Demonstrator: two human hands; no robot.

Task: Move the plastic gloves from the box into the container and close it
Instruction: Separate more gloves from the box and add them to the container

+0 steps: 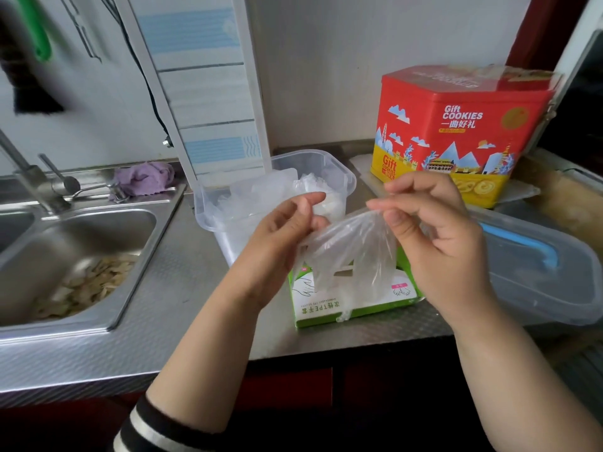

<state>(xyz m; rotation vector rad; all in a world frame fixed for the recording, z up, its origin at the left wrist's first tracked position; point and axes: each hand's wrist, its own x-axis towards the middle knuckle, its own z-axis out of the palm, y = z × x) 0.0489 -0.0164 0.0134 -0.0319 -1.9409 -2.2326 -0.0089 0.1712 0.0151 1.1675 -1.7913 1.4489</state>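
Note:
A thin clear plastic glove (352, 252) hangs above the green and white glove box (355, 301), which lies flat on the steel counter. My right hand (437, 236) pinches the glove's upper edge between thumb and fingers. My left hand (280, 243) holds its left side with curled fingers. Behind my hands stands the open clear plastic container (339, 171), with several crumpled gloves (261, 190) inside. Its clear lid with a blue handle (535, 269) lies on the counter to the right.
A red and yellow cookie tin (456, 132) stands at the back right. The steel sink (81, 256) on the left holds food scraps, with a faucet (32, 181) and a purple cloth (143, 177) behind it. The counter's front edge (195, 370) runs below my forearms.

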